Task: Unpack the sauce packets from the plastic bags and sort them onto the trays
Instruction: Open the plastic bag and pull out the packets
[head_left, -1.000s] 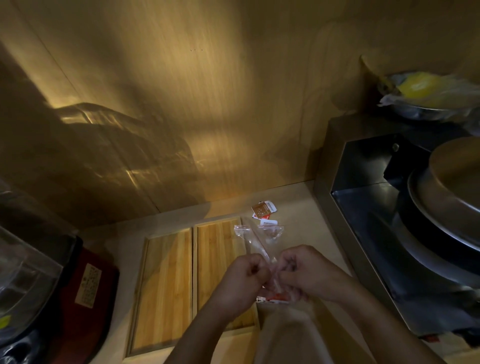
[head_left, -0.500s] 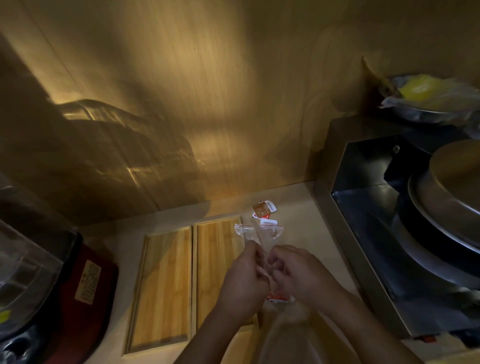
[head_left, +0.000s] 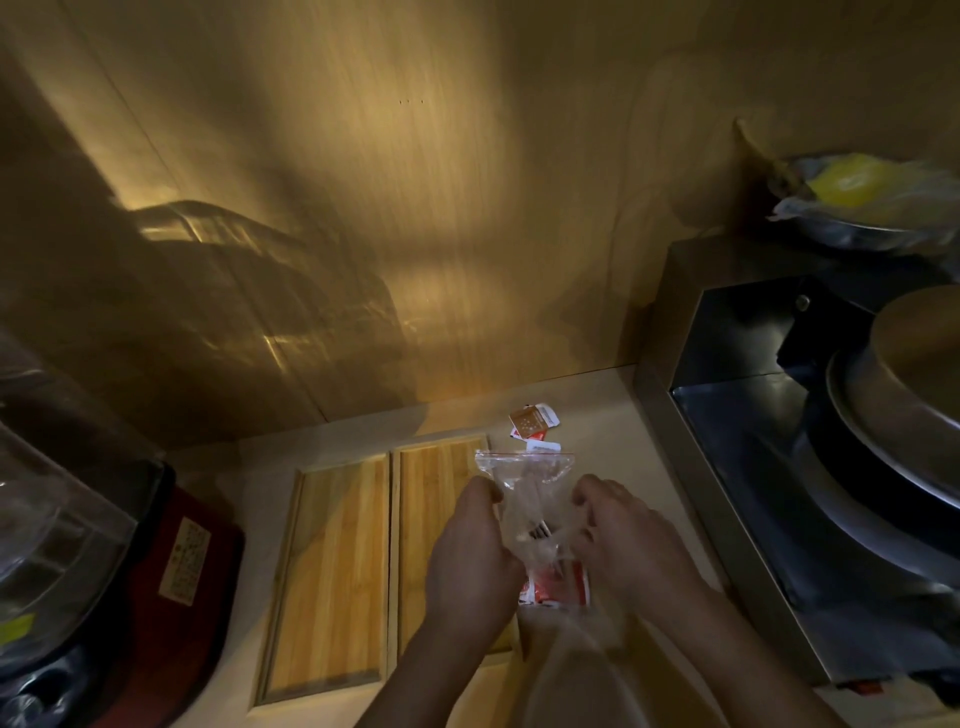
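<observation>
- The left hand (head_left: 475, 551) and the right hand (head_left: 631, 545) hold 1 clear plastic bag (head_left: 530, 499) upright between them, above the near right part of the surface (head_left: 597, 415); each grip is clamped on a side of the film, likely so the zip mouth at the far end can be pulled wide.
- The bag's red-lined mouth points away from the person, toward the wall, and looks slack and partly parted.
- A red sauce packet (head_left: 556, 587) sits at the near bottom of the bag, between the wrists, not yet out; holding the bag by its sides keeps it from slipping out unguided.
- 2 bamboo trays lie side by side: the left tray (head_left: 332, 571) and the right tray (head_left: 431, 499), both bare where visible. The hands hover over the right tray's near right corner, a short drop for the packet.
- Loose packets (head_left: 535, 423) lie on the surface just beyond the right tray's far right corner, unsorted.
</observation>
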